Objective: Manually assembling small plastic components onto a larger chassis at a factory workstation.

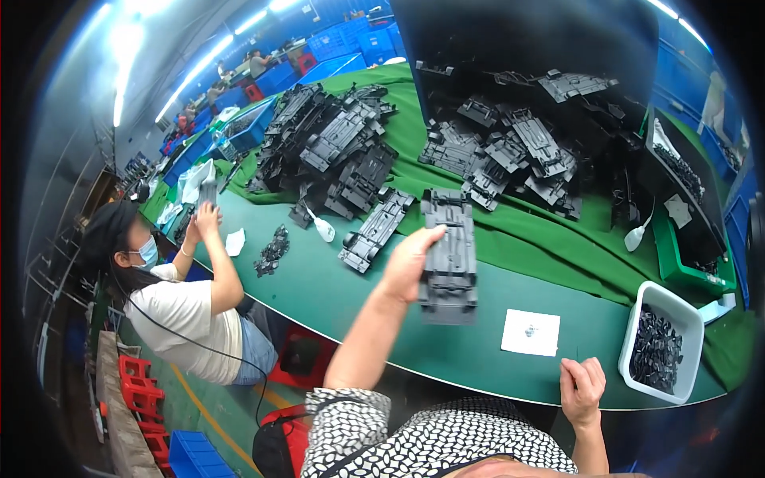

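A black plastic toy-car chassis (pixel 451 267) stands out above the green table, gripped along its left edge by my left hand (pixel 409 264). Its moulded side with ribs and recesses faces me. My right hand (pixel 583 389) is at the table's near edge with its fingers curled together; whatever it may pinch is too small to make out. Close to it lies a white paper sheet (pixel 530 332) with a few tiny pieces on it. A white bin (pixel 692 350) of small black parts (pixel 656 346) stands to its right. Another chassis (pixel 377 231) lies left of the held one.
Heaps of black chassis (pixel 343 139) cover the green cloth (pixel 526 247) at the back, with another pile (pixel 518 155) beside a dark panel. A co-worker (pixel 187 295) sits on the left, handling a dark part. Small black pieces (pixel 272 253) and a white bottle (pixel 324 229) are between us.
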Demonstrator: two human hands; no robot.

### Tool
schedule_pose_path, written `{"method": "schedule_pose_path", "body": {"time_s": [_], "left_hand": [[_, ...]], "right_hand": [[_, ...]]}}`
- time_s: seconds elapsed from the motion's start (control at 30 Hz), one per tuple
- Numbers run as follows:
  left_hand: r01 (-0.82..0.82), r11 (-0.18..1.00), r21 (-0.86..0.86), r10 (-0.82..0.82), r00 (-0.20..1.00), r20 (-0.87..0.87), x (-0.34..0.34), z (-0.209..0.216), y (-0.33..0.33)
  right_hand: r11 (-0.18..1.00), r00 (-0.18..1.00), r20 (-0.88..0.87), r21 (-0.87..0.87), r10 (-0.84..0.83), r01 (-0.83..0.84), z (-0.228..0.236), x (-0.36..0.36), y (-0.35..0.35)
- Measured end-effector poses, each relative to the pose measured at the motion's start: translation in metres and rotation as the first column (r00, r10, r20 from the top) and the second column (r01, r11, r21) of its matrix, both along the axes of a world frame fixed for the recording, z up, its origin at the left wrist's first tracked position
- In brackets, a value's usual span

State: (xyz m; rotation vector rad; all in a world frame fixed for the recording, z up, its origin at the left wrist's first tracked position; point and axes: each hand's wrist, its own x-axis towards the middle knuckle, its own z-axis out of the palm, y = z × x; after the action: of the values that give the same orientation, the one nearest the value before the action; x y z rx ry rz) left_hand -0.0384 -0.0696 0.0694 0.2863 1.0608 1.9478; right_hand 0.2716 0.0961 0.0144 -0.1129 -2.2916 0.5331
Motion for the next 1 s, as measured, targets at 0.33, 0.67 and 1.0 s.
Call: {"method": "schedule_pose_path", "body": {"time_s": [0.33, 0.67, 1.0], "left_hand": [[-0.22, 0.71, -0.669, -0.25, 0.809, -0.532, -0.143, -0.002, -0.073], [-0.657, 0.732, -0.183, -0.038, 0.228, -0.973, -0.104, -0.013, -0.011], [-0.657, 0.749, -0.09, 0.178, 0.33, -0.927, -0.132, -0.03, 0.156]], "right_hand": [[0.997, 1.0, -0.01, -0.082, 0.012, -0.013, -0.001, 0.002, 0.001], [0.997, 0.998, -0.058, -0.07, 0.027, -0.031, -0.001, -0.005, 0.009], [0.998, 0.993, -0.114, -0.061, 0.007, -0.014, -0.001, 0.0, 0.003]]}}
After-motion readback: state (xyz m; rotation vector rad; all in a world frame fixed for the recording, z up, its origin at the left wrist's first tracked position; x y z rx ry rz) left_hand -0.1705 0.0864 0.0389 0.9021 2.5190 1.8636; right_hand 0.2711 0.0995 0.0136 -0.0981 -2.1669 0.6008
